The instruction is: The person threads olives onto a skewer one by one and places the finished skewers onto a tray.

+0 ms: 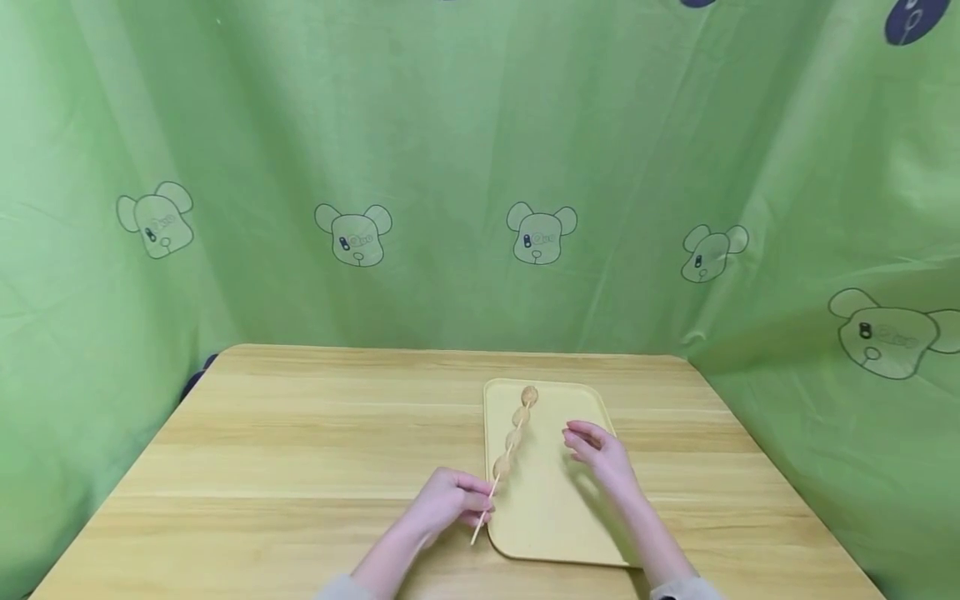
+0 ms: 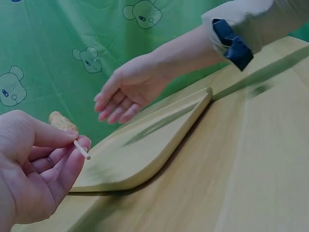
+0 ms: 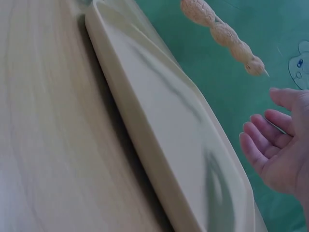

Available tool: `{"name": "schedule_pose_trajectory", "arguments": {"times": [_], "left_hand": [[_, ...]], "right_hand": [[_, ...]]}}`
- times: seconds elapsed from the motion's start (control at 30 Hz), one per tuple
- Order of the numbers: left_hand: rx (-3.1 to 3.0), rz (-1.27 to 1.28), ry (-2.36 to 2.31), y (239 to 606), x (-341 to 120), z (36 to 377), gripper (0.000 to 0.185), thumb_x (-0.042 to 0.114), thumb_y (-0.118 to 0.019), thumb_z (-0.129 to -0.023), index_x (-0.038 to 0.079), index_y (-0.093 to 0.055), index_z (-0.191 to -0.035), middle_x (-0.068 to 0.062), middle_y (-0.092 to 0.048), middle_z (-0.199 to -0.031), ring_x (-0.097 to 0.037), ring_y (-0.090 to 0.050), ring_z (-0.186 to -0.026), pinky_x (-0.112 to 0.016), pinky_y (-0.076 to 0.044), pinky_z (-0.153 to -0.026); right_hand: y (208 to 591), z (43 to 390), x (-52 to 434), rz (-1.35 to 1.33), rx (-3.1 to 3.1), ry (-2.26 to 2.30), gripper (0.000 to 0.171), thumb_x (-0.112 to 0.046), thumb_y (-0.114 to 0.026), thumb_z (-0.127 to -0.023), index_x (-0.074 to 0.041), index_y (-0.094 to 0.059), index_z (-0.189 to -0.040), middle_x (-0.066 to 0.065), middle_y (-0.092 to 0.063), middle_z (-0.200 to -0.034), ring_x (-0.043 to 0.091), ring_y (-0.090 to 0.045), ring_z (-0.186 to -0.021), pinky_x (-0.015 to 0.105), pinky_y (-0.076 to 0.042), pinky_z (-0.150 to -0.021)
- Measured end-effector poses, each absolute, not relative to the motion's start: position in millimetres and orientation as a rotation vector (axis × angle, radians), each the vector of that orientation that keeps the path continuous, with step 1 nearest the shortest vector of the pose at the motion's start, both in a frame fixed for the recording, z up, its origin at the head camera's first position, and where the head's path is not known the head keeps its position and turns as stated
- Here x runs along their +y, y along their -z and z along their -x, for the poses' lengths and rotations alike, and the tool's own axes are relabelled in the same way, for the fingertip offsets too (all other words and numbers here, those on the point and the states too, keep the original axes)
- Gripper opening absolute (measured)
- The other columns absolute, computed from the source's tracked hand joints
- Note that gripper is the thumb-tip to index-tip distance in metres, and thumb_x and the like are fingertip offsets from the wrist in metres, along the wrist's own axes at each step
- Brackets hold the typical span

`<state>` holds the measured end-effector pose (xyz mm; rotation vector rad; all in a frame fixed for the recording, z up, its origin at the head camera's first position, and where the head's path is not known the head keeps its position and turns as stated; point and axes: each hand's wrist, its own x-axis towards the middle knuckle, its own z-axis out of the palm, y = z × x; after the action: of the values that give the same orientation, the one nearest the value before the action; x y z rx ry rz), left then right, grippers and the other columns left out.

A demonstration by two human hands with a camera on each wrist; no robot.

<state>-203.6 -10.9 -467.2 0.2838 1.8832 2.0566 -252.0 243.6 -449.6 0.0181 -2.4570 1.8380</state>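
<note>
- Left hand [image 1: 446,500] pinches the thin wooden skewer of four tan food balls [image 1: 514,438], held over the pale yellow rectangular plastic tray [image 1: 558,521].
- Right hand [image 1: 600,454] hovers above the tray, fingers relaxed, holding nothing.
- Light wooden table [image 1: 285,450] bears the tray; green bear-print cloth [image 1: 450,167] hangs behind.

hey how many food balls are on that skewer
4, in a row up the skewer over the tray: near the left hand, then, and the tip.
</note>
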Motion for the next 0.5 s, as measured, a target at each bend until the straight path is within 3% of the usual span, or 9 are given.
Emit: {"name": "schedule_pose_trajectory", "arguments": {"times": [0.17,0.5], "left_hand": [[1.880,-0.228,-2.096,464,2,212,0.027,-0.008,-0.062,-0.078,-0.017,-0.061,-0.103,-0.025,-0.067,-0.081,-0.013,-0.063,-0.060,-0.021,-0.053,-0.056],[1.930,-0.139,-2.130,462,32,221,0.026,-0.010,-0.064,-0.074,-0.016,-0.063,-0.099,-0.021,-0.068,-0.077,-0.010,-0.062,-0.056,-0.022,-0.053,-0.054]], "right_hand": [[450,241,272,-0.060,-2.550,-1.722,0.050,-0.026,-0.055,-0.095,0.007,-0.045,-0.132,0.023,-0.051,-0.131,-0.012,-0.051,-0.095,0.024,-0.046,-0.089],[458,208,317,-0.004,-2.662,-1.544,0.052,-0.024,-0.054,-0.095,0.010,-0.042,-0.132,0.026,-0.049,-0.132,-0.017,-0.046,-0.094,0.011,-0.041,-0.084]]}}
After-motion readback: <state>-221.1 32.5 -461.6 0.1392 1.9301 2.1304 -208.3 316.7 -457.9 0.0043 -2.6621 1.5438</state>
